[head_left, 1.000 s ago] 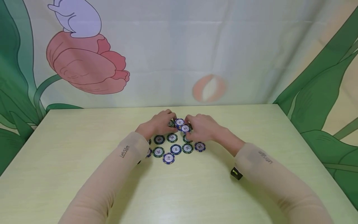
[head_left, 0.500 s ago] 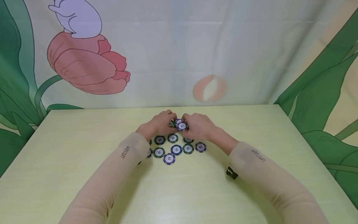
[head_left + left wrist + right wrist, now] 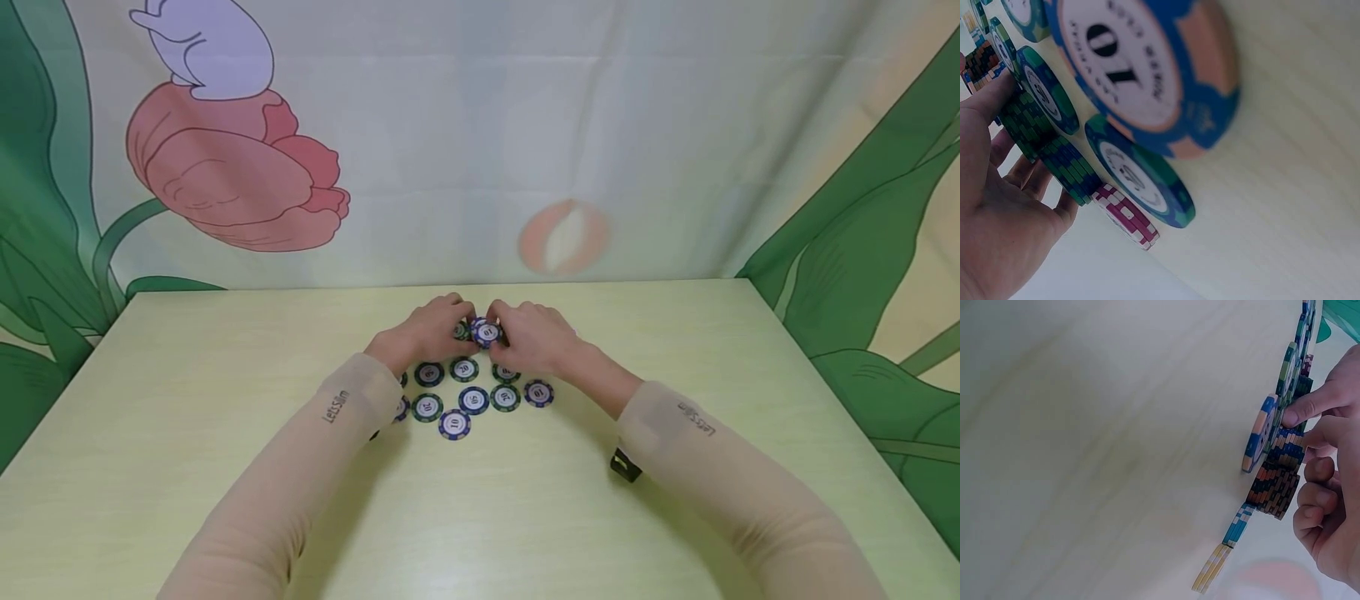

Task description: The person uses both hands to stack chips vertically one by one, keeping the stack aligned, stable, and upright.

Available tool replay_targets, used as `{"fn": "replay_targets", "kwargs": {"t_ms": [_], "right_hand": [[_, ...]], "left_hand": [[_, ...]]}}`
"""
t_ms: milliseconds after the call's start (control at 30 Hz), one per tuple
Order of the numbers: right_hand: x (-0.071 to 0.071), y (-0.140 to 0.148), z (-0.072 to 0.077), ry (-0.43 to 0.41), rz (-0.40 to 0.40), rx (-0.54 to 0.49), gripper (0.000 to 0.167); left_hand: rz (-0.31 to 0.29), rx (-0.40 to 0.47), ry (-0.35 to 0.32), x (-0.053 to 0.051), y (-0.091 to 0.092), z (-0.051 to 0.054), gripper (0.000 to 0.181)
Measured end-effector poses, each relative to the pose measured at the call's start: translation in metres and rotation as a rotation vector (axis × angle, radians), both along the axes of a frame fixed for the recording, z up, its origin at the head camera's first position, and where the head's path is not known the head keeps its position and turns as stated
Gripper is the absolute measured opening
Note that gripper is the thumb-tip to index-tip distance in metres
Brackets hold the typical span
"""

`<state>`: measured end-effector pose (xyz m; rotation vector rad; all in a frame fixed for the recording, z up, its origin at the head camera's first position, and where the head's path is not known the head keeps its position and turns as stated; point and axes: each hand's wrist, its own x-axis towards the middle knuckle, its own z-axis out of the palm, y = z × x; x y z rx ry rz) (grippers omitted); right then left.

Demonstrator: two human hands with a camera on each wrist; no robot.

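Note:
In the head view, my right hand (image 3: 536,337) holds a blue "10" chip stack (image 3: 487,332) between thumb and index finger. My left hand (image 3: 431,332) curls round green chips (image 3: 461,330) just left of that stack. From the left wrist, the left hand (image 3: 1010,206) has its thumb on the near side of a green stack (image 3: 1025,125) and its fingers behind. A blue-green stack (image 3: 1069,170) and red-white chips (image 3: 1125,215) adjoin it. From the right wrist, my right hand (image 3: 1344,506) pinches the blue stack (image 3: 1287,448), its other fingers curled.
Several single chips lie flat nearer the body, among them a blue "10" chip (image 3: 454,425) and a blue chip (image 3: 539,393) at the right. Black-brown (image 3: 1274,490), light blue (image 3: 1239,525) and yellow chips (image 3: 1212,567) stand beyond the blue stack. A patterned curtain (image 3: 450,167) hangs behind the table (image 3: 225,400).
My right hand has moved left with a blue chip, which was offset toward the lower right and now lies over the blue stack. The left hand has stayed nearly still.

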<state>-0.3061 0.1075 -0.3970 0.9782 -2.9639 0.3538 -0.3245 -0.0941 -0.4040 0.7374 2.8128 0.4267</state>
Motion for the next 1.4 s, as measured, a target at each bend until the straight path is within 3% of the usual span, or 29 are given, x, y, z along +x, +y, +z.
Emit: {"fn": "replay_targets", "kwargs": {"t_ms": [167, 1100, 1400], "right_hand": [[0.0005, 0.0004, 0.0001, 0.005, 0.001, 0.005, 0.028], [0.0002, -0.0043, -0.0018, 0.107, -0.021, 0.022, 0.019], [0.0030, 0.0005, 0.0013, 0.073, -0.048, 0.004, 0.017]], "left_hand": [[0.005, -0.005, 0.002, -0.0005, 0.0003, 0.0001, 0.045], [-0.003, -0.029, 0.013, -0.0001, 0.0008, -0.0008, 0.045], [0.003, -0.025, 0.010, -0.0012, 0.0009, -0.0023, 0.046]]}}
